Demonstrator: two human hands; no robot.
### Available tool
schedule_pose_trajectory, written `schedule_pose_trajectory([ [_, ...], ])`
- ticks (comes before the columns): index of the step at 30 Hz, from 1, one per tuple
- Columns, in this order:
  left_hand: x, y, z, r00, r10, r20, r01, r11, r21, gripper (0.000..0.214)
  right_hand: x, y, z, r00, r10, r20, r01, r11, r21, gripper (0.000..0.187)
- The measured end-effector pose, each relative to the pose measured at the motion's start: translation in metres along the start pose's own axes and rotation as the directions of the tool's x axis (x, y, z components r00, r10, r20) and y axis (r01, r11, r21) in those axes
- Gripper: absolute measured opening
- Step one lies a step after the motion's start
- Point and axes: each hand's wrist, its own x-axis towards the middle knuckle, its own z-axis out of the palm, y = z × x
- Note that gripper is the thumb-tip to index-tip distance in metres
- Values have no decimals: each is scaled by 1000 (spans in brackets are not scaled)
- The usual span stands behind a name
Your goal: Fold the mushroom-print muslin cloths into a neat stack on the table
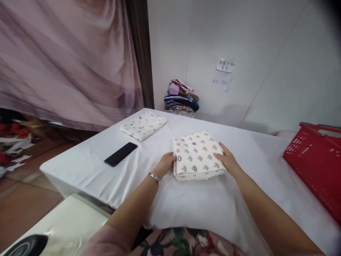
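Cloth (198, 154) lies between left fingers (170, 158) and right fingers (223, 148), both clamped on it. Likely, this keeps folds square.

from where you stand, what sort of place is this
Likely a makeshift textile workroom, perhaps a shop's back room: a folded mushroom-print cloth at a white-draped table, a stack of folded textiles beyond it, and handwritten paper signs on the wall.
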Motion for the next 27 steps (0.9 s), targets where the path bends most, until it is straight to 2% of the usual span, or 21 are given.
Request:
schedule_pose_trajectory([
  [3, 3, -9, 3, 997, -72, 11, 72, 997, -20, 52, -2, 19, -9, 983, 178, 44, -174, 982, -73, 73],
  [5, 3, -12, 2, 996, -76, -39, 75, 996, -42, 58, -5, 24, -11, 984, 174, 38, -162, 964, -210, 66],
  [6, 2, -13, 1, 996, -81, -44, 79, 995, -59, 58, -7, 23, -11, 991, 134, 9, -125, 942, -312, 64],
  [8, -3, -12, -1, 996, -89, -5, 88, 991, -101, 51, -12, 14, -6, 999, -21, -44, -5, 851, -526, 61],
  [10, -10, -11, -3, 995, -81, 57, 87, 987, -132, 41, -21, -1, 4, 975, -220, -22, 154, 747, -647, 56],
  [12, -18, -11, -4, 995, -66, 74, 75, 989, -129, 36, -34, -16, 20, 932, -348, 99, 330, 702, -631, 48],
  [13, -22, -12, -4, 997, -58, 55, 65, 991, -117, 36, -41, -22, 29, 914, -358, 192, 400, 706, -585, 44],
  [14, -26, -13, -5, 998, -49, 24, 52, 993, -108, 36, -48, -27, 40, 874, -372, 312, 485, 695, -531, 41],
  [16, -34, -17, -5, 999, -15, -48, 11, 995, -96, 37, -60, -31, 60, 766, -428, 480, 632, 639, -439, 36],
  [17, -38, -19, -5, 997, 9, -77, -16, 996, -89, 35, -64, -32, 68, 718, -446, 534, 682, 605, -412, 34],
  [19, -45, -24, -5, 993, 59, -105, -66, 996, -61, 28, -69, -30, 81, 671, -472, 572, 732, 548, -406, 32],
  [24, -57, -35, -8, 985, 144, -100, -136, 988, 77, 19, -72, -23, 95, 686, -508, 521, 728, 486, -484, 30],
  [27, -61, -37, -8, 972, 227, -60, -207, 949, 239, 12, -73, -21, 99, 704, -504, 500, 710, 484, -512, 26],
])
